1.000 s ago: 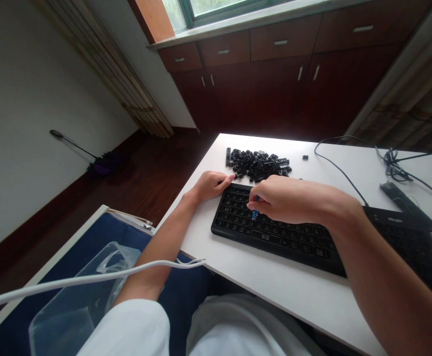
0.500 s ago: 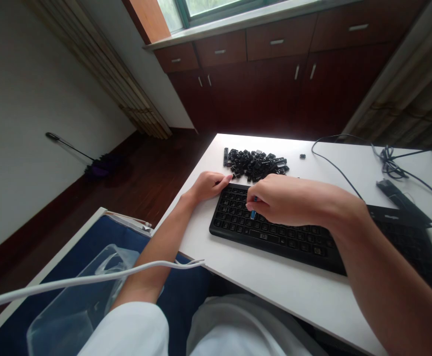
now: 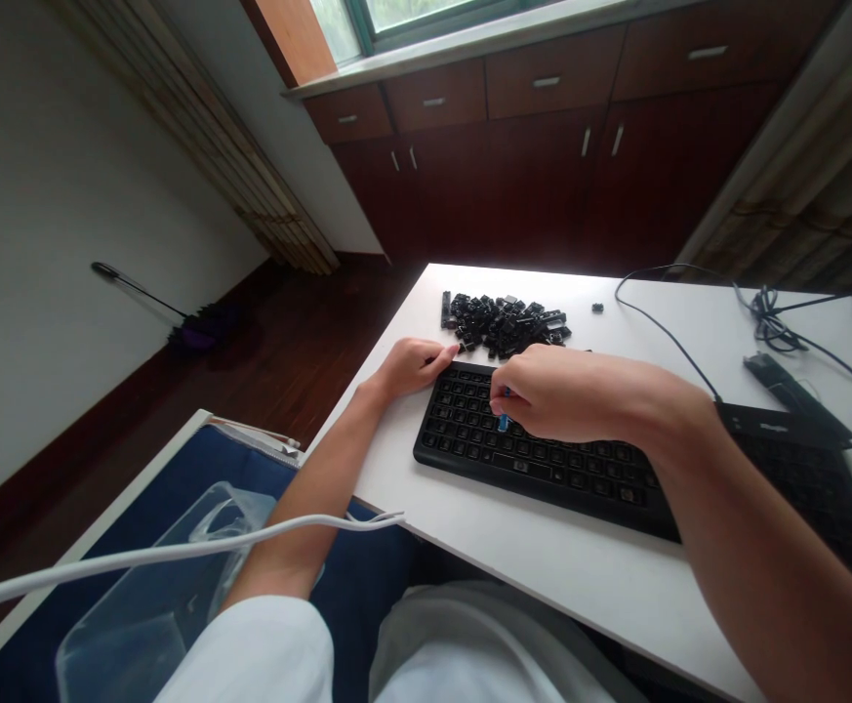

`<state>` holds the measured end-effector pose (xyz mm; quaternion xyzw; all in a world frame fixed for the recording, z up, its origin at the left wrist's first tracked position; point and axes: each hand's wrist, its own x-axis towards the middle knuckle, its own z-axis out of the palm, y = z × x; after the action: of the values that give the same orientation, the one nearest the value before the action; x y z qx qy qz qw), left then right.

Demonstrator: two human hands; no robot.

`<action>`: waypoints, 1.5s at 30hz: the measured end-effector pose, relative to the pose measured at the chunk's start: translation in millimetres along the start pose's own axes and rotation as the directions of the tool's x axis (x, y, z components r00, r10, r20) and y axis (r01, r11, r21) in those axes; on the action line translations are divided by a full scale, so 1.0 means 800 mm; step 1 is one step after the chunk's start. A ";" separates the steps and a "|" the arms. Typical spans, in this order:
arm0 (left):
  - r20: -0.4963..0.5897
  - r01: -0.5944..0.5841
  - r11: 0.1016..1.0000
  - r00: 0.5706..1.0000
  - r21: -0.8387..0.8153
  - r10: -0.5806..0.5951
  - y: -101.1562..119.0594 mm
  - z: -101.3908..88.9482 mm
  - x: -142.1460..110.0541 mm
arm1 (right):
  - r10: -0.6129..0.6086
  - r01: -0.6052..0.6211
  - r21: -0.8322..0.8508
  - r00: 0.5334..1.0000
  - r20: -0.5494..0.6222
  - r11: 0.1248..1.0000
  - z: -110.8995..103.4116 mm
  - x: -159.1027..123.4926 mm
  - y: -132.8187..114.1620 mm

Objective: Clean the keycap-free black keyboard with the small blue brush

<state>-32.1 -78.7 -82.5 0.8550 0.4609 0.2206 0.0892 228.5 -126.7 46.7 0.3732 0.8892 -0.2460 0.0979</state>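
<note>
Small blue plastic piece (image 3: 503, 422) pinched in the right hand (image 3: 564, 395), thumb and fingertips pressed together on it, remaining fingers curled. Piece stood over the upper left keys of a black keyboard (image 3: 535, 464), which lay at a slant on a white table (image 3: 388, 459); fingers hid whether it touched a key. Left hand (image 3: 412, 369) not gripping, fingers lying together, fingertips touching the keyboard's top left corner. Heap of loose black keycaps (image 3: 503, 322) just beyond the keyboard's top edge, nearest both hands; 1 stray keycap (image 3: 597, 308) lay apart to its right. Further right, beyond the right forearm, a 2nd black keyboard (image 3: 813, 483) sat near a black cable (image 3: 660, 327) and a narrow black device (image 3: 781, 376). Below the table's near edge, a white cable (image 3: 177, 557) crossed the left forearm, above a clear plastic bag (image 3: 125, 625) on a navy blue surface (image 3: 367, 576). Dark red wooden cabinets (image 3: 469, 186) stood beyond the table, and a purple-headed duster (image 3: 198, 337) lay on the floor.
</note>
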 end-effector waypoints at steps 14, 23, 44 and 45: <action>0.009 0.004 1.000 1.000 0.001 -0.004 0.001 -0.001 0.000 | 0.029 -0.029 -0.011 1.000 0.001 1.000 0.000 -0.004 0.001; -0.002 0.010 1.000 1.000 -0.001 -0.010 -0.001 0.001 0.000 | 0.055 -0.055 0.014 0.998 0.010 0.998 0.003 -0.002 0.007; 0.000 0.013 1.000 1.000 -0.026 -0.013 -0.003 0.003 -0.001 | 0.163 -0.164 0.019 0.986 0.030 0.986 -0.003 -0.007 0.016; 0.004 0.014 1.000 1.000 -0.025 -0.014 -0.003 0.003 -0.001 | 0.161 -0.161 0.013 0.986 0.033 0.987 -0.003 -0.007 0.016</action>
<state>-32.7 -77.7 -85.9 0.8510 0.4638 0.2240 0.1026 241.6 -121.5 46.5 0.4406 0.8525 -0.2502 0.1288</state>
